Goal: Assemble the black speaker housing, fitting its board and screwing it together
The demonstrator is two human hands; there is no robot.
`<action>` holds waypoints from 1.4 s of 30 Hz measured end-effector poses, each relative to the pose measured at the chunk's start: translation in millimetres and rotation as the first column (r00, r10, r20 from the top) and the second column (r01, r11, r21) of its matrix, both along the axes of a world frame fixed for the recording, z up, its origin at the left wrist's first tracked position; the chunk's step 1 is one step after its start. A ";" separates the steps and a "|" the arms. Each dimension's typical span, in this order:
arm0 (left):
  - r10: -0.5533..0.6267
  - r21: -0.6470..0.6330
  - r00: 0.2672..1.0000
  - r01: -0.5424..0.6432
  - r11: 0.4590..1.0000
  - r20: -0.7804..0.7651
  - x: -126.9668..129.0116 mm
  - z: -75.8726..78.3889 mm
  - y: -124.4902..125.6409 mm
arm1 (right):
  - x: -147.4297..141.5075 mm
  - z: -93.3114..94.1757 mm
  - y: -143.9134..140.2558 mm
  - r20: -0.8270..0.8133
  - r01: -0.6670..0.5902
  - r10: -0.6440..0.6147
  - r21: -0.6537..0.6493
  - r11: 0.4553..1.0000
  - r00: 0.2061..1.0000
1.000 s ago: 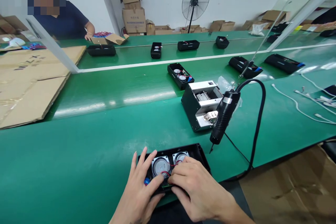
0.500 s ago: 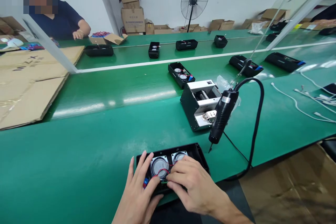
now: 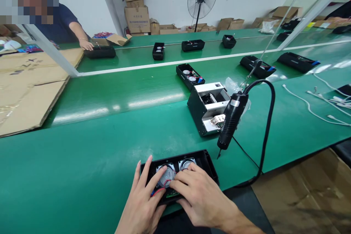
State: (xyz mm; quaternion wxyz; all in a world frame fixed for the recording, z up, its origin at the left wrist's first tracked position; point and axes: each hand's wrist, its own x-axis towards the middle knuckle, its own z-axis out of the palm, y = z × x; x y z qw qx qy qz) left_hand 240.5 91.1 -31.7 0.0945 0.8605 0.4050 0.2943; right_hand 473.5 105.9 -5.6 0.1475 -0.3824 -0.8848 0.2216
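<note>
Fingers (image 3: 157, 177) of both my hands press into the rigid speaker shell (image 3: 205, 161), bottom centre, pinching its fragile wires (image 3: 157, 191).

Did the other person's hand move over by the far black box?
Yes. The co-worker's hand has come down from near the open cardboard box onto the left end of the black case.

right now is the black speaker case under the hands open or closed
Open: the black speaker case has no cover, so the round speaker drivers and red wires inside show.
</note>
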 end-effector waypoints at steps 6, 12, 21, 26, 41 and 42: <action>-0.063 -0.010 0.991 0.063 0.998 -0.117 -6.1 0.4 17.3 | -3.8 0.0 0.7 0.014 -0.005 0.003 0.112 0.994 1.000; -0.234 -0.598 0.951 0.068 0.798 -0.203 -7.5 47.1 90.0 | -8.5 28.9 48.0 0.014 0.033 -0.032 -0.090 0.995 0.999; -0.274 -0.851 0.961 0.124 0.510 -0.024 -0.2 69.5 166.5 | -12.3 57.9 132.7 -0.023 0.001 -0.013 -0.470 0.883 1.000; -0.268 -0.863 0.963 0.156 0.482 0.024 -0.2 63.9 167.8 | -20.6 54.6 136.4 0.009 0.027 -0.027 -0.518 0.855 1.000; -0.276 -0.866 0.958 0.200 0.457 0.075 -1.4 61.8 170.7 | -18.0 51.9 152.7 0.047 0.012 0.022 -0.618 0.786 0.999; -0.273 -0.867 0.959 0.200 0.455 0.078 -1.2 62.2 170.9 | -17.1 51.1 153.2 0.047 0.005 0.031 -0.618 0.786 0.998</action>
